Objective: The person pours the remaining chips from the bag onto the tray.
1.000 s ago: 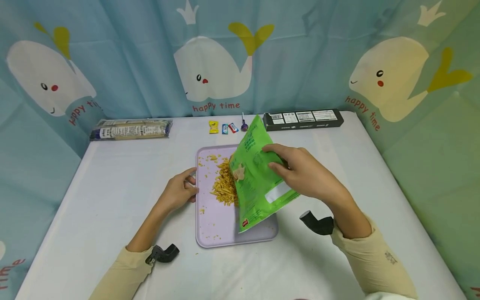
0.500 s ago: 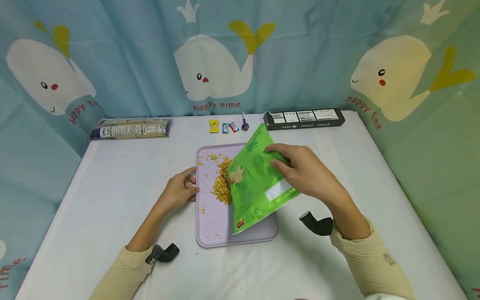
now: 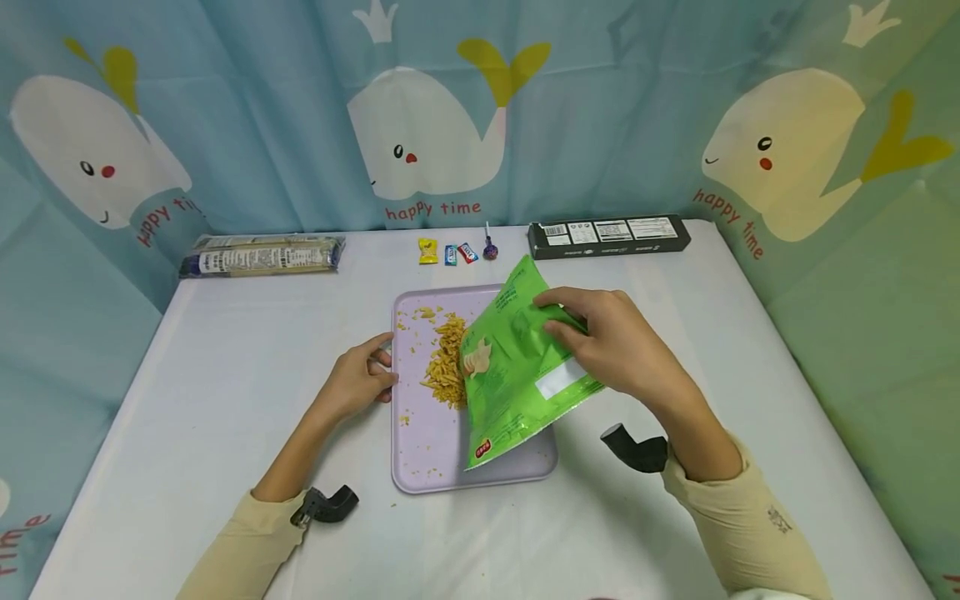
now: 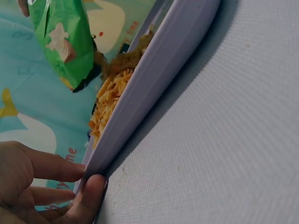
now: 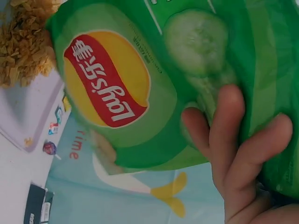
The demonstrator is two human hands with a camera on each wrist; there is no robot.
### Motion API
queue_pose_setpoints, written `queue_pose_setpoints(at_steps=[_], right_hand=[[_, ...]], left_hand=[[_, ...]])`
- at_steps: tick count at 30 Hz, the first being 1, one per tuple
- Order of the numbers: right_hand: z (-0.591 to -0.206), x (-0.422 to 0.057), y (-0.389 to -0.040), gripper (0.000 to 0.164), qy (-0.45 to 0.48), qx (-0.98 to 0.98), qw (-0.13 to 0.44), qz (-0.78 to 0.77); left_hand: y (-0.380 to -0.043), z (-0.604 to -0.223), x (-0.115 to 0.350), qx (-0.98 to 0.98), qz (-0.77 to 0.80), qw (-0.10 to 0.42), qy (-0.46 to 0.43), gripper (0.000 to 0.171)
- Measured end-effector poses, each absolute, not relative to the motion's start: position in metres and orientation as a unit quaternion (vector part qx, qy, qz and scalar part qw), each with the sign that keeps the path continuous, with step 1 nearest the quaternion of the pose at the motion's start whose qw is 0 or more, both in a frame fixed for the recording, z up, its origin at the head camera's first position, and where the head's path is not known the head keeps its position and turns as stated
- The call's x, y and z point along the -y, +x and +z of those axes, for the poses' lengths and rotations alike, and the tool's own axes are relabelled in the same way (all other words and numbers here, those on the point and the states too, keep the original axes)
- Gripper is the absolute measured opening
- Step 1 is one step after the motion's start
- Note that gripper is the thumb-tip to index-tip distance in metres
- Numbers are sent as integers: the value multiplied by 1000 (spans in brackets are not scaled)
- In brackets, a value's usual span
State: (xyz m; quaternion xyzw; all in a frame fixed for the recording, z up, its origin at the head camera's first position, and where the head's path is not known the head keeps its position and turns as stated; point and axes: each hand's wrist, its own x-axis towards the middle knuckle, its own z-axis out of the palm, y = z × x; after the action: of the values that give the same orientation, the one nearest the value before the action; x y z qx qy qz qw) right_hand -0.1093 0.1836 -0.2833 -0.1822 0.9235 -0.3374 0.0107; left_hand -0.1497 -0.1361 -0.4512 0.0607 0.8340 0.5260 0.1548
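Tilted over a lilac tray point(image 3: 431, 450) is a green chip bag point(image 3: 517, 367), held by its right side in my right hand point(image 3: 618, 342). The right wrist view shows the Lay's logo on the bag point(image 5: 154, 135), with fingers spread across its front. A heap of crumbled chips point(image 3: 447, 367) lies on the tray beside the bag's lower edge; the bag hides part of it. My left hand point(image 3: 356, 383) pinches the tray's left rim; the left wrist view has the thumb point(image 4: 91, 196) against the outer wall. Scattered crumbs dot the tray's left side.
Along the table's back edge lie a clear packet of sticks point(image 3: 262, 256), a yellow candy point(image 3: 427, 251), two small wrapped candies point(image 3: 459, 254), a purple lollipop point(image 3: 490, 250) and a long black box point(image 3: 610, 237). A whale-print curtain point(image 3: 300, 125) hangs behind.
The bag's top has come down and nearer the person, and its lower corner has shifted slightly left. My right hand has moved slightly right with it. My left hand and the tray stay put.
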Motion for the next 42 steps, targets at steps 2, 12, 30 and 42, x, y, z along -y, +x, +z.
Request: queue_pose_setpoints(at_steps=[2,12,30,42], right_hand=[[-284,-184,-109,27,-182,-922,13,-340],[-279,-189,-107,23,-192,-919,13,-344],[-306,-189,-62,45,-289,-904,-91,-302],[-310,-182,-61,40,-313,-898,-129,-282]], left_hand=[[-150,-451,136,-835,525,154,62,68],[-149,-450,135,-834,525,158,63,68],[-149,-450,136,-839,517,157,58,68],[-150,-450,134,-836,522,157,61,67]])
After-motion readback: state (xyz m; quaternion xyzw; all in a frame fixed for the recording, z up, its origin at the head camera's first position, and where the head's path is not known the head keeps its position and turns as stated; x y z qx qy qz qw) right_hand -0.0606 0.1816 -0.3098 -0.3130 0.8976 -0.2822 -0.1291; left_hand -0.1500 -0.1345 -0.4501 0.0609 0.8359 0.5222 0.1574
